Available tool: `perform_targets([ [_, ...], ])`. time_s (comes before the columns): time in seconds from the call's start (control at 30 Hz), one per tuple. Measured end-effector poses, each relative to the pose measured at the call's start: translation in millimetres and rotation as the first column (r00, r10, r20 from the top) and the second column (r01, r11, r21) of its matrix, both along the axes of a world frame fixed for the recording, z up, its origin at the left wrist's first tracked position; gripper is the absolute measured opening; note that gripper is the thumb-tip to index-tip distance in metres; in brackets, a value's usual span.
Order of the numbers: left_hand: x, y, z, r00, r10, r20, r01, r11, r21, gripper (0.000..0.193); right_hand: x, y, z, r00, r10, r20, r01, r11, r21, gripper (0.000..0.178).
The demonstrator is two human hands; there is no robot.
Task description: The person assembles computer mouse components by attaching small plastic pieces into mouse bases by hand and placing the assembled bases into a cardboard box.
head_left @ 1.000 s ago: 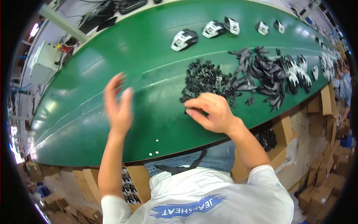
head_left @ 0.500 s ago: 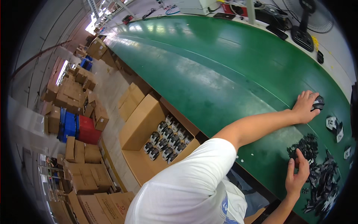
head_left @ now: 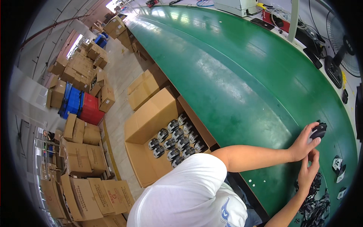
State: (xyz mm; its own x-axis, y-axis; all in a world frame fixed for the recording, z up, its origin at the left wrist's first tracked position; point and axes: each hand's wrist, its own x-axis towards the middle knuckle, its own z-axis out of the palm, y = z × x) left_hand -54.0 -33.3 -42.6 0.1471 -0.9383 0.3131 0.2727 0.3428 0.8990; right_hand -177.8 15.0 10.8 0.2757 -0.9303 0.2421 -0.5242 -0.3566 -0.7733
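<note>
My left hand [head_left: 301, 143] is closed around a rounded black-and-grey plastic housing [head_left: 318, 131], which sits low over the green work surface [head_left: 264, 113] at the right. Just below it, my right hand [head_left: 309, 169] has its thumb and forefinger curled together close to the left thumb. Whatever those fingers pinch, if anything, is too small to make out. Beside the right hand lies a heap of small black pieces [head_left: 315, 184], partly covered by it. Longer black plastic strips [head_left: 318, 209] are piled nearer to me.
White-and-black parts [head_left: 337, 164] lie at the right edge. An open carton [head_left: 145, 121] on my left holds several similar black-and-grey housings [head_left: 174, 138]. White bits [head_left: 253, 184] dot the near edge. A fan [head_left: 334, 70] and a phone [head_left: 262, 24] stand along the far side.
The right hand has moved up from the black pieces to the left hand, its fingers coming together. The left hand still grips the housing, now tilted up more. The whole view has shifted.
</note>
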Motion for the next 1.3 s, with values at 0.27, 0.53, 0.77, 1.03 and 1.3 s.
perform_targets([
  [0.27,9,3,11,0.997,-0.071,-0.040,0.072,0.997,0.017,0.068,-47,7,4,0.993,-0.014,-0.120,0.033,0.987,0.159,0.018],
  [0.53,6,8,12,0.970,-0.213,-0.118,0.215,0.977,0.005,0.065,-43,9,21,0.990,-0.059,-0.127,0.054,0.998,-0.044,0.014],
  [0.77,7,17,18,0.807,-0.316,-0.499,0.426,0.897,0.119,0.056,-52,8,8,0.939,-0.204,0.278,0.153,0.969,0.193,0.009],
  [1.03,12,27,28,0.677,-0.577,-0.457,0.675,0.734,0.072,0.056,-42,7,-12,0.818,-0.225,0.529,0.120,0.967,0.226,0.011],
  [1.3,4,23,24,0.710,-0.504,-0.491,0.636,0.759,0.141,0.054,-33,9,-5,0.868,-0.240,0.435,0.238,0.969,0.060,0.009],
])
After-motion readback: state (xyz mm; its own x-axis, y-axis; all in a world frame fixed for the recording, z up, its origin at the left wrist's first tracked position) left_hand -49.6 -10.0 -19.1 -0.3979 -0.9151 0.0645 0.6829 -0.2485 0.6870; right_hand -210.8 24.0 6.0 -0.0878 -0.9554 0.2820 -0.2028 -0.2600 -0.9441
